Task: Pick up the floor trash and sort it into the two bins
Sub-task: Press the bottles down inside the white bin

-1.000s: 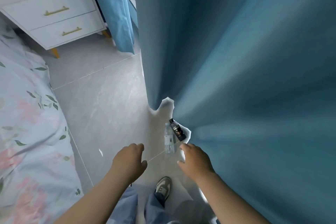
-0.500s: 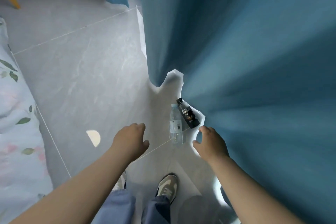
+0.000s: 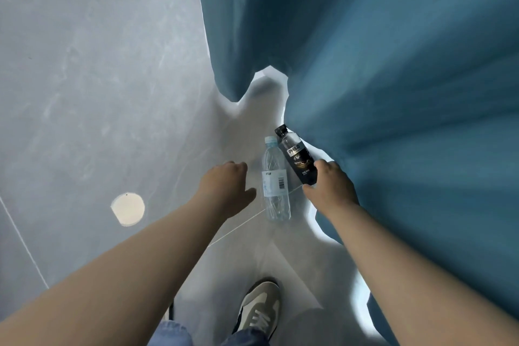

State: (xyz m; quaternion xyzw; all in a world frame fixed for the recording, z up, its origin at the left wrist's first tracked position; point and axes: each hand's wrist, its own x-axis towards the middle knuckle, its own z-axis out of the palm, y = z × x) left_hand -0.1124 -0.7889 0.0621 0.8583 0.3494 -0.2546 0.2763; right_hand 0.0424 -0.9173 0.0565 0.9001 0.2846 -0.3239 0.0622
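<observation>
**Two bottles on the tile, right hand at the dark one**

Just right of the frame's centre, two plastic bottles lie on the grey tiled floor (image 3: 92, 87) at the foot of a blue curtain (image 3: 393, 93). The clear water bottle (image 3: 275, 180) lies with its long axis close to the vertical of the frame, pale cap toward the top, base toward the bottom, its white barcode label facing up. The black-labelled bottle (image 3: 297, 159) lies just beside it on the right, touching or nearly so near the caps; its long axis is tilted, black cap up and to the left, base down and to the right.

The right hand (image 3: 332, 189) is at the base of the dark bottle, thumb below it and fingers curled over its right side; whether the grip has closed cannot be told. The left hand (image 3: 224, 191) hovers left of the clear bottle, apart from it, fingers loosely curled and thumb out toward the bottle, holding nothing.

A pale round disc (image 3: 127, 208) lies on the floor at the left of the frame. A grey-and-white sneaker (image 3: 259, 309) shows at the lower centre.
</observation>
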